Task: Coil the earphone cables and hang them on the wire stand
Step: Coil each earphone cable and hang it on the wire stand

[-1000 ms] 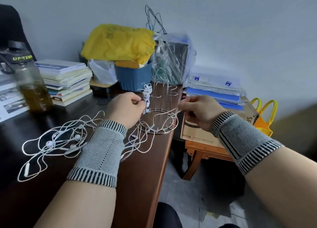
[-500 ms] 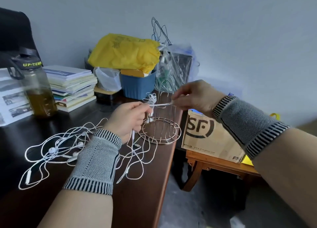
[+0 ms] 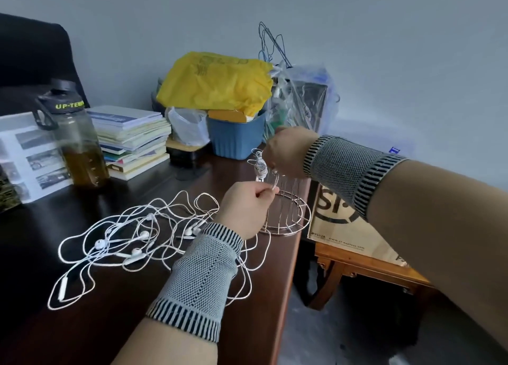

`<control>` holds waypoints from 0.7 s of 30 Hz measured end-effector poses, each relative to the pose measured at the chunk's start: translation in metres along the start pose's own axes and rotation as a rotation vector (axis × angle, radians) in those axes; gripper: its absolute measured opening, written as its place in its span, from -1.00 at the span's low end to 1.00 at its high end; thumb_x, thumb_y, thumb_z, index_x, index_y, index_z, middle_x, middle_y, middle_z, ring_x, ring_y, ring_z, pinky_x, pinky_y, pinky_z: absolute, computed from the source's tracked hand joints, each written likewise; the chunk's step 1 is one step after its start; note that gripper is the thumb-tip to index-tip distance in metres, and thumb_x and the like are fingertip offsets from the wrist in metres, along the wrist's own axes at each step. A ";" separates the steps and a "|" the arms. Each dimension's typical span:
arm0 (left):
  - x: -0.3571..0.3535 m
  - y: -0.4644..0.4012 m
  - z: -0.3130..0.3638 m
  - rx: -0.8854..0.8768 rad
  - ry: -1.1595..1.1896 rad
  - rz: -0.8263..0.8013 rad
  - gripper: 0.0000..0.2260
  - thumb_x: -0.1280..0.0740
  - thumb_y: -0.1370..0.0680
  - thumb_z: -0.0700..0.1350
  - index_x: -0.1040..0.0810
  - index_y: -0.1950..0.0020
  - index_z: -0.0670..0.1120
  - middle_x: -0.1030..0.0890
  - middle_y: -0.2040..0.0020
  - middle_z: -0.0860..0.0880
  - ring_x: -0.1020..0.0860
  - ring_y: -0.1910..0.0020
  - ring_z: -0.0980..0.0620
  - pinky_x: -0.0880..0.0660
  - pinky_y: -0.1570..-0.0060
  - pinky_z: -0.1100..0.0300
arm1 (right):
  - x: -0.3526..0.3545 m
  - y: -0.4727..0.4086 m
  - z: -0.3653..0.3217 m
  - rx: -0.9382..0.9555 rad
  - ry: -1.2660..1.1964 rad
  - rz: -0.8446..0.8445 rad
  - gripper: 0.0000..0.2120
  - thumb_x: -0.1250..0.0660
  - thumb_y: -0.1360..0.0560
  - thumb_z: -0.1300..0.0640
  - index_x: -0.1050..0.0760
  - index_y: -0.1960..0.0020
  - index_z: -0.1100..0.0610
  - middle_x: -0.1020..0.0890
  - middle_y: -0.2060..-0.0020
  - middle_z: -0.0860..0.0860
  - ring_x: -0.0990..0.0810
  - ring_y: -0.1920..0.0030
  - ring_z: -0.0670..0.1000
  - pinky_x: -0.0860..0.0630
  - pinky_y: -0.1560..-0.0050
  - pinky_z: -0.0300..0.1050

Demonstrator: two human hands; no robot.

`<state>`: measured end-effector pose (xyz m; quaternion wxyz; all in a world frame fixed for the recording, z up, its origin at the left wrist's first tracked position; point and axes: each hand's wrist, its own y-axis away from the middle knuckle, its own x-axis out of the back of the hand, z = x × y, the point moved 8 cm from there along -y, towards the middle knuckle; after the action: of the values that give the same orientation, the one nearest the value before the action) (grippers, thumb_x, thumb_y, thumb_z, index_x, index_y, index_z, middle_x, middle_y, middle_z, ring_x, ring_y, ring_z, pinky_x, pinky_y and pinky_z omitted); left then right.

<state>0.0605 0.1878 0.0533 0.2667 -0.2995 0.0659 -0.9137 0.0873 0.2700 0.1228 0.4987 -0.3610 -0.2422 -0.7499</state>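
Observation:
A copper wire stand (image 3: 284,216) sits near the right edge of the dark wooden desk (image 3: 82,323). A small coiled white earphone bundle (image 3: 259,164) hangs at the stand's top left. My right hand (image 3: 288,151) is over the stand's top, its fingers curled at the bundle's cable. My left hand (image 3: 247,209) pinches a white earphone cable (image 3: 270,189) just in front of the stand. A tangle of loose white earphones (image 3: 132,241) lies on the desk to the left, its cords running under my left wrist.
A dark drink bottle (image 3: 75,142), a stack of books (image 3: 132,139), a blue bin (image 3: 236,138) under a yellow bag (image 3: 217,83) and clear plastic bags line the desk's back. A cardboard box (image 3: 346,227) sits on a low wooden table to the right.
My right hand has risen from the stand's base to its top and moved left to the hung bundle. My left hand moved nearer the stand, still pinching cable.

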 end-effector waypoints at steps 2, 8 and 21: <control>0.000 0.000 -0.001 0.011 0.012 -0.001 -0.79 -0.27 -0.63 0.01 -0.68 -0.09 -0.01 -0.38 0.52 0.06 -0.27 0.55 0.15 -0.26 0.50 0.30 | -0.006 -0.001 0.002 0.011 0.013 0.004 -0.80 -0.29 -0.56 0.12 -0.56 -0.16 0.02 -0.58 -0.07 -0.05 -0.40 -0.15 0.03 -0.50 -0.14 -0.06; -0.003 0.002 -0.001 0.000 0.017 -0.032 -0.78 -0.27 -0.62 0.00 -0.68 -0.05 -0.05 -0.30 0.51 0.06 -0.22 0.56 0.13 -0.22 0.51 0.27 | 0.006 0.015 0.023 -0.126 -0.254 0.233 -0.82 -0.28 -0.53 0.15 -0.62 -0.06 0.02 -0.62 -0.03 0.00 -0.48 -0.12 0.08 -0.49 -0.16 0.01; -0.015 0.000 -0.013 0.047 0.017 -0.038 -0.63 -0.25 -0.63 -0.01 -0.48 0.37 -0.07 -0.39 0.62 0.13 -0.31 0.63 0.17 -0.22 0.44 0.24 | -0.038 0.041 0.016 -0.303 -0.665 0.366 -0.76 -0.22 -0.55 0.16 -0.67 -0.03 0.13 -0.70 0.06 0.08 -0.64 0.06 0.11 -0.55 -0.02 0.01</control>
<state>0.0636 0.1956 0.0354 0.2555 -0.2867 0.0409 -0.9224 0.1392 0.2873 0.1032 0.4598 -0.6902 -0.2088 -0.5183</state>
